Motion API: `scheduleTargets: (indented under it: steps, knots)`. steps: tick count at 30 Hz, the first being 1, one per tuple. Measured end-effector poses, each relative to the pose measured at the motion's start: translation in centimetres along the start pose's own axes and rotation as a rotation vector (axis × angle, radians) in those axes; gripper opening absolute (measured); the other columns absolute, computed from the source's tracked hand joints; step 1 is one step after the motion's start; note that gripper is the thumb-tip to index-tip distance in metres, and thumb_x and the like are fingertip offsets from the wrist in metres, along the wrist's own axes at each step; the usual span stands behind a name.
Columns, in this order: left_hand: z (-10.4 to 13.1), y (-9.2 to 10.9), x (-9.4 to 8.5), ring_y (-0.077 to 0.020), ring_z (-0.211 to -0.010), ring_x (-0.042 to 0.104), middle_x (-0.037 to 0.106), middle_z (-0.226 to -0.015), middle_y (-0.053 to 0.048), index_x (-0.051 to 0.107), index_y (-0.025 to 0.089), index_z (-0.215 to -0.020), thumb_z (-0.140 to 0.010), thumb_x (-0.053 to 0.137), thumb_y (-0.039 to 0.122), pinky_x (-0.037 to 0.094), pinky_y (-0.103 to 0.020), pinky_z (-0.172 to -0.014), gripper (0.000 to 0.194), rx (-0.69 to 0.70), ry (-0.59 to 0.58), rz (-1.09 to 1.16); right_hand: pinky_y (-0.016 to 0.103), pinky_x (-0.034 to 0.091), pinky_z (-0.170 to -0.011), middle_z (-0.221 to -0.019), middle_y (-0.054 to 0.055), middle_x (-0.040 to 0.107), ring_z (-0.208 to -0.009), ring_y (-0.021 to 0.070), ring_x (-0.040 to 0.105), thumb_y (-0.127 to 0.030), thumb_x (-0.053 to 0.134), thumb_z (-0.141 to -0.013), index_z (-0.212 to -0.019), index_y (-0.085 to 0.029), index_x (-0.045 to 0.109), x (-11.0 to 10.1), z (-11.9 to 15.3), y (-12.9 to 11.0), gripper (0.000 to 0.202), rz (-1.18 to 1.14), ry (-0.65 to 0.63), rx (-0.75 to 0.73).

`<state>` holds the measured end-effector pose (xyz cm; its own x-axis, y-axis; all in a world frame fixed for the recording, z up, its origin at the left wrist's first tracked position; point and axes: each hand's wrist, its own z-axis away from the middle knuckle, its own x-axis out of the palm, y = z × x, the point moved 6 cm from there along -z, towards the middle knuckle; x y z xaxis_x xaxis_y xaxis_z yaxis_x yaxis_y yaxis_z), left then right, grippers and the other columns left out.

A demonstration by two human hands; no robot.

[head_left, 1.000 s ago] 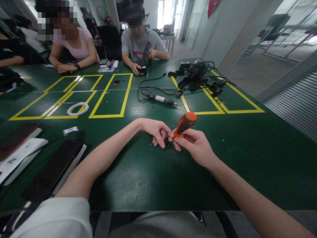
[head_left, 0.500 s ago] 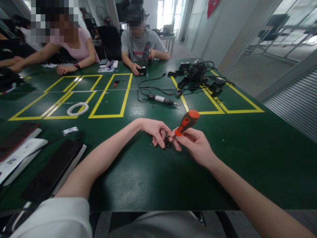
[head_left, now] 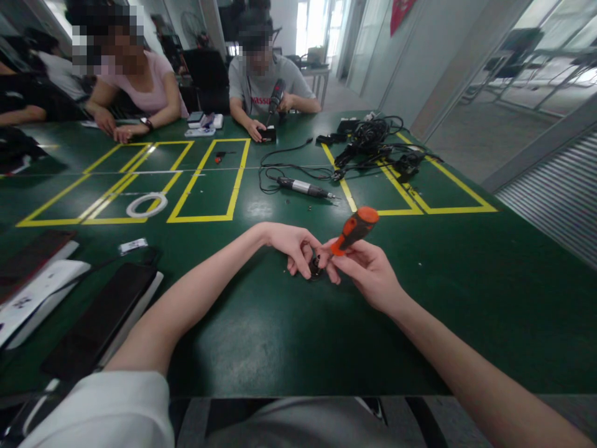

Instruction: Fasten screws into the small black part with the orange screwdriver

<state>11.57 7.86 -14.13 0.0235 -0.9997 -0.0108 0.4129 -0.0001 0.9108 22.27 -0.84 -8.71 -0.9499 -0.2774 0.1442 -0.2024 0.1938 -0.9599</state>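
The screwdriver (head_left: 358, 228) has a chunky orange and dark gray handle; it sits in the right hand (head_left: 373, 270), tilted, its butt up and leaning out above that hand, its lower end toward the left hand (head_left: 296, 247). The small part (head_left: 316, 269), dark, roundish and partly shiny, lies low at the bench between both hands, under the left fingertips, partly hidden.

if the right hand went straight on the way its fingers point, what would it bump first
Probably the small dark part at the left hand's fingertips, with those fingertips right behind it. The right hand is already so close that depth is hard to judge, so it may be touching.
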Motion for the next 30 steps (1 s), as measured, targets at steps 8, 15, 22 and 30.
scheduleTargets:
  steps: [8, 15, 22, 30]
  knots:
    - [0.0, -0.2, -0.1, -0.0145, -0.056, 0.070, 0.074, -0.070, 0.001, 0.073, 0.017, -0.087, -0.058, 0.099, 0.042, 0.058, -0.023, -0.053, 0.046, -0.030, 0.004, -0.009, 0.025, 0.053, -0.053, -0.077, 0.004, 0.071, -0.061, 0.0130, 0.061, -0.040, 0.091, -0.076, -0.074, -0.019, 0.070, -0.2, 0.0, -0.2, 0.029, 0.068, 0.025, -0.015]
    - [-0.1, -0.2, -0.2, -0.0141, -0.057, 0.070, 0.074, -0.073, 0.000, 0.075, 0.018, -0.088, -0.058, 0.099, 0.042, 0.059, -0.024, -0.054, 0.046, -0.004, -0.003, -0.005, 0.027, 0.054, -0.053, -0.071, 0.003, 0.071, -0.056, 0.0130, 0.062, -0.050, 0.081, -0.086, -0.092, -0.019, 0.074, 0.0, 0.0, 0.0, 0.032, 0.035, -0.005, 0.021]
    - [0.1, 0.0, 0.0, -0.0133, -0.055, 0.070, 0.074, -0.069, 0.002, 0.072, 0.018, -0.086, -0.058, 0.099, 0.040, 0.057, -0.022, -0.052, 0.046, -0.025, -0.001, 0.021, 0.028, 0.057, -0.059, -0.078, 0.004, 0.075, -0.062, 0.0141, 0.064, -0.042, 0.089, -0.078, -0.078, -0.021, 0.072, -0.1, 0.0, -0.8, 0.027, 0.082, 0.047, -0.024]
    - [0.4, 0.7, 0.0, -0.0150, -0.056, 0.070, 0.074, -0.068, 0.000, 0.073, 0.016, -0.084, -0.057, 0.099, 0.043, 0.057, -0.025, -0.053, 0.046, -0.013, 0.031, -0.090, 0.026, 0.053, -0.052, -0.073, 0.003, 0.073, -0.059, 0.0137, 0.063, -0.037, 0.094, -0.072, -0.077, -0.019, 0.075, -0.6, 0.0, -0.5, 0.026, 0.081, 0.061, -0.001]
